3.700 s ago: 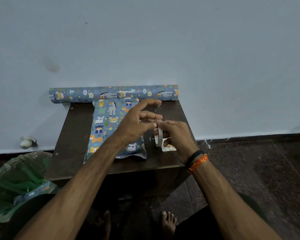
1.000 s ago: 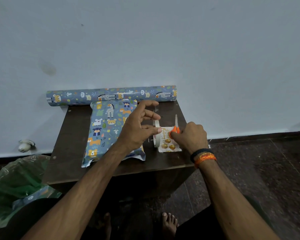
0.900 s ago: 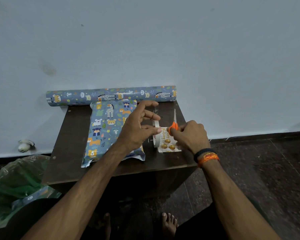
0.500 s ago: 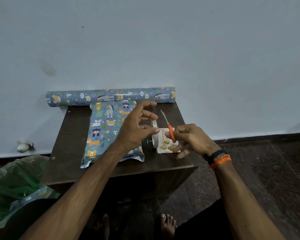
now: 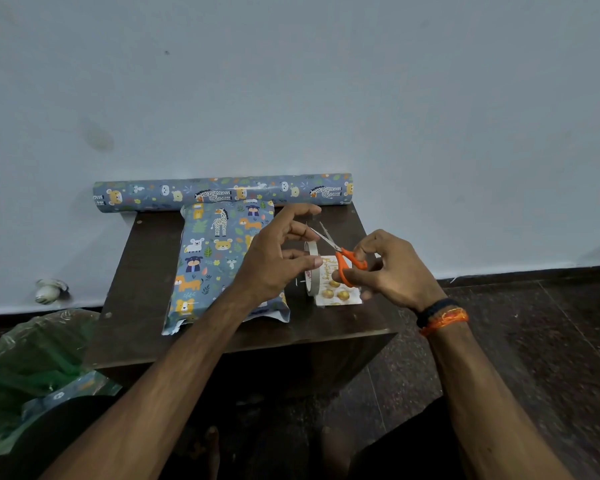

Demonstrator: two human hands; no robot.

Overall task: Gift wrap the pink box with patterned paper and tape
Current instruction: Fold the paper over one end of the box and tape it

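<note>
Tape beside raised left hand; right hand grips scissors.

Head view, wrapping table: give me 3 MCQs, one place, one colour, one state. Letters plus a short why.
1. Where does the paper roll lie?
A. far edge of the table, by the wall
B. on the floor
C. in the green bag

2. What colour are the scissors' handles?
A. blue
B. orange
C. black

3. How do the scissor blades stand?
A. shut
B. parted
C. hidden

Key: 1 A, the roll runs along the wall behind the wrapped box. 2 B, orange loops show in the right hand. 3 B, two blades fork apart near the left hand.
</note>
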